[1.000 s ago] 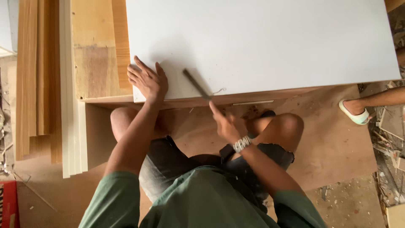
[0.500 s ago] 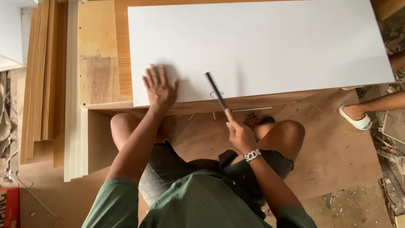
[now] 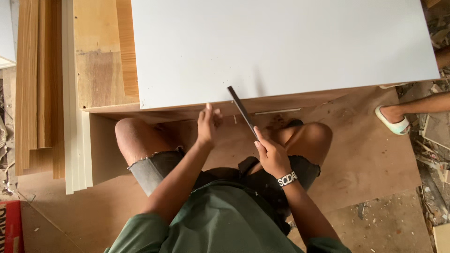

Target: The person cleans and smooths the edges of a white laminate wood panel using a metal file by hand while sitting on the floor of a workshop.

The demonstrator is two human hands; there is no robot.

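You're in a dark green short-sleeved shirt (image 3: 225,225), the sleeves ending above the elbow and the fabric creasing softly across your chest. Below it you wear dark grey denim shorts (image 3: 159,171), cut off at the thigh, and there's the frayed pale fringe running along the raw hem of the left leg. The right leg of the shorts looks darker, almost black. On your right wrist sits a black band (image 3: 287,179) with white block lettering around it. Both hands, left hand (image 3: 207,125) and right hand (image 3: 271,154), are bare: no gloves, no rings that can be made out. Knees bare too.
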